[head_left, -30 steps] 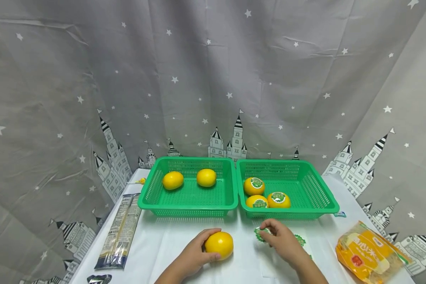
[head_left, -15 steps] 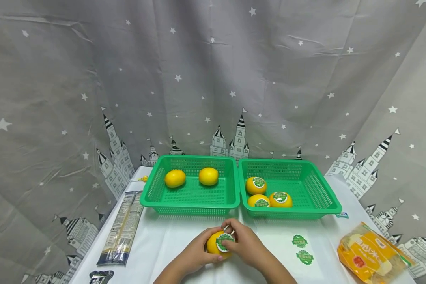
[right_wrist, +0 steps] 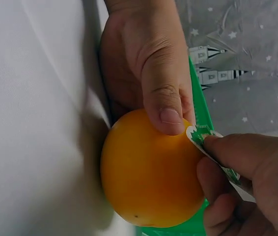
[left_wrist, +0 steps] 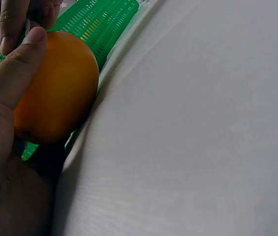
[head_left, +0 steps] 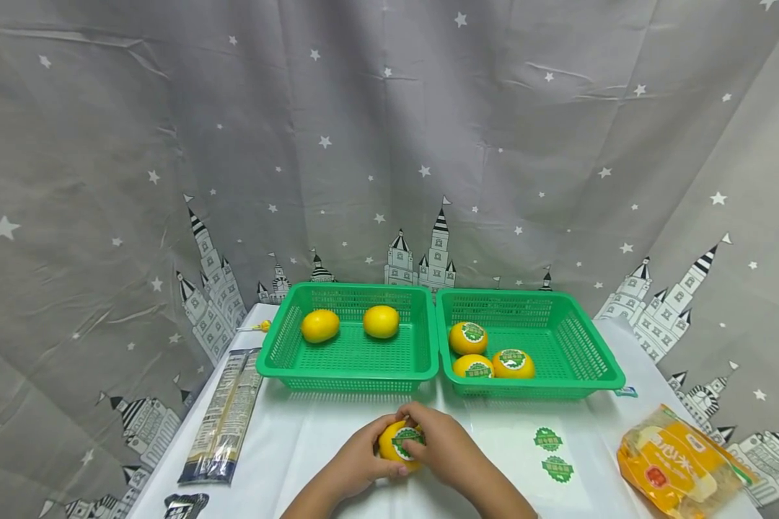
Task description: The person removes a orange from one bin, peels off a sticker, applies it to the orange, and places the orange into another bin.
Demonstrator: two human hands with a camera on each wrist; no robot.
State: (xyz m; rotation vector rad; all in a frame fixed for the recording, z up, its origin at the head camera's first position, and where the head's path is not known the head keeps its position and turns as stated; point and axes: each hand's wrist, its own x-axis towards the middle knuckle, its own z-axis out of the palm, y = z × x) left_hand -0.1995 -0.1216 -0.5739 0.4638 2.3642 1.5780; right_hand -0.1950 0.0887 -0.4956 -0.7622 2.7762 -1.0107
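My left hand (head_left: 362, 460) grips a smooth yellow-orange fruit (head_left: 388, 445) low over the front of the table, thumb along its near side. From the right, my right hand (head_left: 451, 447) meets it, pinching a scalloped green and white sticker (head_left: 407, 438) at the fruit's side. In the right wrist view the thumb lies on the sticker (right_wrist: 196, 133), whose edge stands up beside the fruit's skin. The other fingers curl behind it. The left wrist view shows the fruit's bare side (left_wrist: 63, 91). Two more green stickers (head_left: 548, 440) lie on the table to the right.
Behind the hands stand two green baskets: the left basket (head_left: 350, 376) holds two plain fruits (head_left: 381, 322), the right basket (head_left: 558, 383) three stickered fruits (head_left: 513, 364). A long flat packet (head_left: 223, 418) lies left, an orange food bag (head_left: 678, 461) right, a small black wrapper (head_left: 185, 504) front left.
My right hand has carried the sticker leftward from above the backing sheet to the fruit. Over the last half second both hands stay there with only slight finger movement.
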